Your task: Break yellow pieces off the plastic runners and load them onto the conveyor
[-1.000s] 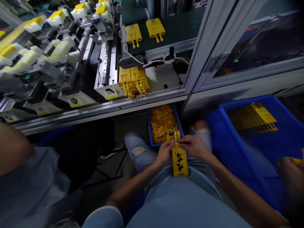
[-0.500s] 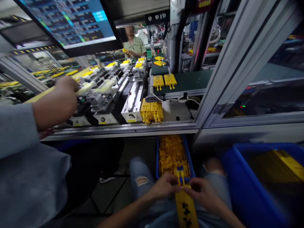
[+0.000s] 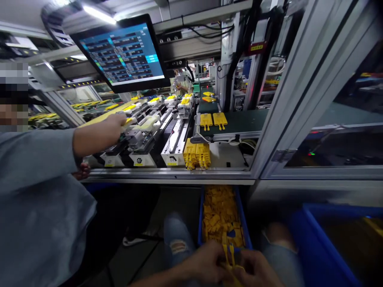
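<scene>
You are holding a yellow piece (image 3: 235,275) low in front of you, its near end running out of view at the bottom. Your left hand (image 3: 209,261) is pinching it from one side, thumb and fingers almost together; your right hand (image 3: 257,269) is gripping it from the other, fingers curled inward. Blur is hiding the exact contact. Its two cord ends (image 3: 232,253) are pointing away from you between your hands, toward the near end of a blue bin (image 3: 244,223) full of small yellow parts (image 3: 220,211).

Your left knee (image 3: 178,237) and right knee (image 3: 281,237) are flanking that bin, leaving a narrow working lane. Ahead, the bench edge (image 3: 170,175) is running crosswise, with stacked yellow units (image 3: 196,153) sitting close behind it and a white plate (image 3: 226,154) showing to their right, toward the frame post (image 3: 283,95). The blue crate (image 3: 311,218) is bounding your right side. Leftward, dark floor (image 3: 179,203) is showing, and a co-worker's forearm (image 3: 92,139) is spanning the bench edge, well apart from your hands.
</scene>
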`<action>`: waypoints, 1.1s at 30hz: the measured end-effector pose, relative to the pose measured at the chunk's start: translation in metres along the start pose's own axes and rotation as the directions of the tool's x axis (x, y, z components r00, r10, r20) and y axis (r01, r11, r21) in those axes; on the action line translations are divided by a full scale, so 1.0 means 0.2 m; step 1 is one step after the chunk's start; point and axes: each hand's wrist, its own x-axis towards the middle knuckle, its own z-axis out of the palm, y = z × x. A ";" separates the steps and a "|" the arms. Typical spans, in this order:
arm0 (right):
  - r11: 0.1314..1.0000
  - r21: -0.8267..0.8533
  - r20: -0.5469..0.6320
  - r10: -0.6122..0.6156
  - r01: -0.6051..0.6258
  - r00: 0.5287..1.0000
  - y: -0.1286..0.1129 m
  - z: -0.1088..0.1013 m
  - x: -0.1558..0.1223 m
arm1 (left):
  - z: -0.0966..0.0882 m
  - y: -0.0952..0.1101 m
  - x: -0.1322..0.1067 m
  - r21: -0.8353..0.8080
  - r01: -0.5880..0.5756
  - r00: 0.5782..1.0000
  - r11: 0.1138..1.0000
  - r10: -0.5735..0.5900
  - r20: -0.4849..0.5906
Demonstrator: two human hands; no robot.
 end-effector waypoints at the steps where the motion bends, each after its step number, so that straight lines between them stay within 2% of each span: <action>1: 1.000 -0.002 -0.014 -0.006 0.006 1.000 -0.01 -0.03 0.00 | -0.03 0.04 0.00 0.093 -0.028 0.999 0.995 0.026 0.021; 3: 0.999 0.024 -0.103 -0.038 0.041 0.994 -0.05 -0.12 -0.01 | -0.10 0.15 0.00 0.268 -0.098 0.995 0.958 0.089 0.043; 6: 0.990 0.083 -0.336 -0.076 0.110 0.939 -0.07 -0.31 -0.01 | -0.21 0.33 0.03 0.446 -0.173 0.967 0.878 0.237 -0.091; 8: 0.986 0.120 -0.444 -0.052 0.117 0.895 -0.04 -0.43 0.00 | -0.28 0.43 0.09 0.541 -0.251 0.889 0.803 0.412 -0.199; 10: 0.984 0.155 -0.494 -0.005 0.093 0.870 0.03 -0.48 0.03 | -0.37 0.50 0.21 0.658 -0.329 0.773 0.677 0.593 -0.223; 11: 0.983 0.167 -0.495 0.015 0.078 0.869 0.08 -0.49 0.05 | -0.42 0.53 0.29 0.717 -0.344 0.725 0.606 0.657 -0.207; 13: 0.984 0.172 -0.476 0.034 0.055 0.879 0.18 -0.44 0.10 | -0.51 0.55 0.47 0.812 -0.307 0.680 0.497 0.711 -0.178; 15: 0.985 0.159 -0.453 0.018 0.061 0.891 0.26 -0.34 0.16 | -0.61 0.56 0.65 0.868 -0.215 0.692 0.447 0.697 -0.188; 17: 0.990 0.122 -0.414 -0.013 0.070 0.910 0.30 -0.25 0.22 | -0.69 0.56 0.81 0.904 -0.087 0.731 0.419 0.643 -0.228; 19: 0.997 0.054 -0.352 -0.039 0.063 0.935 0.31 -0.17 0.27 | -0.76 0.56 0.92 0.917 0.029 0.761 0.398 0.586 -0.279; 21: 0.999 -0.021 -0.295 -0.052 0.048 0.954 0.31 -0.13 0.32 | -0.80 0.55 0.98 0.911 0.103 0.768 0.399 0.550 -0.328; 26: 0.996 -0.071 -0.272 -0.079 0.062 0.959 0.35 -0.08 0.44 | -0.84 0.52 1.03 0.869 0.244 0.767 0.430 0.463 -0.444; 29: 0.993 -0.111 -0.293 -0.065 0.034 0.954 0.39 -0.06 0.54 | -0.85 0.50 1.03 0.867 0.299 0.811 0.399 0.373 -0.451; 33: 0.944 -0.329 -0.290 -0.081 -0.020 0.953 0.41 -0.03 0.64 | -0.88 0.52 1.01 0.894 0.296 0.876 0.335 0.277 -0.395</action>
